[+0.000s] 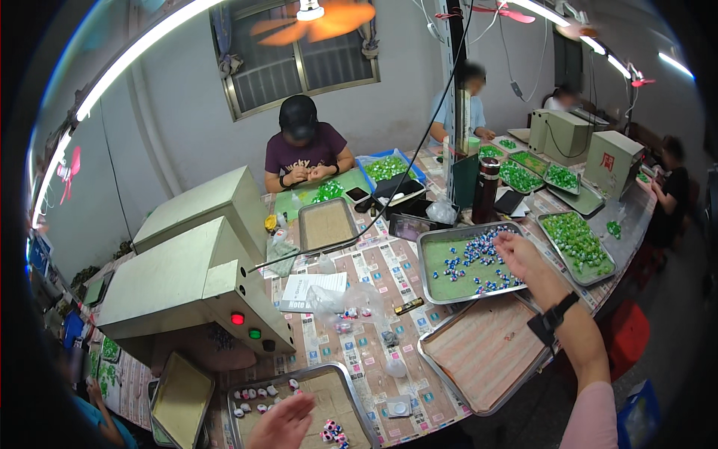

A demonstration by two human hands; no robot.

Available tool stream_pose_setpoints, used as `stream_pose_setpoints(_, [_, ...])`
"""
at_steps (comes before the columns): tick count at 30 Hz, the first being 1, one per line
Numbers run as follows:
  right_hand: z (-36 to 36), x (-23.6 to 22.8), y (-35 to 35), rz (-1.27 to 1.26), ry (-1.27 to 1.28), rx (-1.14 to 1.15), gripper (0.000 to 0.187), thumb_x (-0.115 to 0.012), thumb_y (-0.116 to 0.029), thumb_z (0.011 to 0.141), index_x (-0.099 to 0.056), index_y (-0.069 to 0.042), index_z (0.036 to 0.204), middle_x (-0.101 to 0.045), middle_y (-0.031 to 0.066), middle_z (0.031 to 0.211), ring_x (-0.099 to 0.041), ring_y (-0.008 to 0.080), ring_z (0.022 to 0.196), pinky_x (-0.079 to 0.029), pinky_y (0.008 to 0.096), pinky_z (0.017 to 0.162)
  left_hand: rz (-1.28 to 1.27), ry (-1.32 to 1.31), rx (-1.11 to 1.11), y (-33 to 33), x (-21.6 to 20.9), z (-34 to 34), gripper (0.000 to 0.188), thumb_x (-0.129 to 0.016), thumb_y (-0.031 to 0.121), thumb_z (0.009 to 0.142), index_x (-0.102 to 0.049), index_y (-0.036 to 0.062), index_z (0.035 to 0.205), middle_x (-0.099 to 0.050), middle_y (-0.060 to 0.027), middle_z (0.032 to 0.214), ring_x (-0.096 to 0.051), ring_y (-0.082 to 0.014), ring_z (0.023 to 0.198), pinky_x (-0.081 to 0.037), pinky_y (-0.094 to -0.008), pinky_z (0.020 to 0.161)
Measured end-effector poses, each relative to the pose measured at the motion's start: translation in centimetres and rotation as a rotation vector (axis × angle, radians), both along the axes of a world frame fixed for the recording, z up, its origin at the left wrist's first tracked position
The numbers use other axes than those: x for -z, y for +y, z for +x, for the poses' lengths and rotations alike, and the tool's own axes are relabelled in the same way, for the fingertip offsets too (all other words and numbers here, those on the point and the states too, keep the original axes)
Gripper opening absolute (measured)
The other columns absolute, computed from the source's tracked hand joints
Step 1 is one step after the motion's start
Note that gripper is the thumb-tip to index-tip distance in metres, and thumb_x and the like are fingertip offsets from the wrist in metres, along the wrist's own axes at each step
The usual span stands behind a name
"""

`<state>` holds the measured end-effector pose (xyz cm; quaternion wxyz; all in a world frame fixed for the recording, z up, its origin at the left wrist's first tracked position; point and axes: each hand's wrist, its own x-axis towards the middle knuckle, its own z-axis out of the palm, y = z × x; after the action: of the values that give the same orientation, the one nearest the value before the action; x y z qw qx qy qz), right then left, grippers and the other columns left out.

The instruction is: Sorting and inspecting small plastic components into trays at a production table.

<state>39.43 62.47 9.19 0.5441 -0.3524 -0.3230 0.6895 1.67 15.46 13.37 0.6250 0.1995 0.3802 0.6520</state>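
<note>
My right hand point(517, 254) reaches over the far metal tray, its fingers bent together at small blue, white and pink plastic figures point(467, 258) scattered there. Whether a figure sits between the fingertips is hidden. That tray point(434, 293) has a green lining. At the bottom edge my left hand point(283, 423) hovers over the near metal tray point(357, 389), fingers stretched out, nothing seen in it. In the near tray, several white and dark figures point(258, 393) stand in rows at the left. A small cluster of pink, white and black ones point(333, 433) lies right of my left hand.
A metal machine point(179, 292) with red and green buttons stands at left. A pink-lined tray point(486, 352) lies at right, beside a tray of green pieces point(574, 243). Plastic bags point(351, 303), a notebook point(310, 290) and a flask point(485, 191) share the table. A person point(307, 150) works opposite.
</note>
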Motion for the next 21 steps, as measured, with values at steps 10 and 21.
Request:
stream_pose_setpoints(10, [-7.1,1.8,14.7,-0.137,-0.234,0.035,0.03,-0.048,0.011,0.084,-0.053,0.01,0.114,-0.056,0.018,0.107,-0.059,0.0295,0.098,-0.053,0.034,0.087,-0.29,-0.145,-0.596,-12.5,2.5,-2.5,0.034,-0.049,0.014,0.096,-0.054,-0.0023,0.125,-0.057,-0.0138,0.127,-0.049,-0.0255,0.123,-0.035,-0.0385,0.109])
stream_pose_setpoints(21, [-11.9,6.6,22.1,-0.203,-0.209,0.251,0.027,-0.061,-0.022,0.091,-0.055,0.0,0.104,-0.055,0.0096,0.097,-0.054,0.0216,0.084,-0.05,0.0337,0.082,-0.347,-0.254,-0.923,-19.3,6.5,-4.7,0.028,-0.054,0.01,0.094,-0.059,-0.0013,0.119,-0.062,-0.0121,0.116,-0.056,-0.0241,0.111,-0.044,-0.0375,0.101])
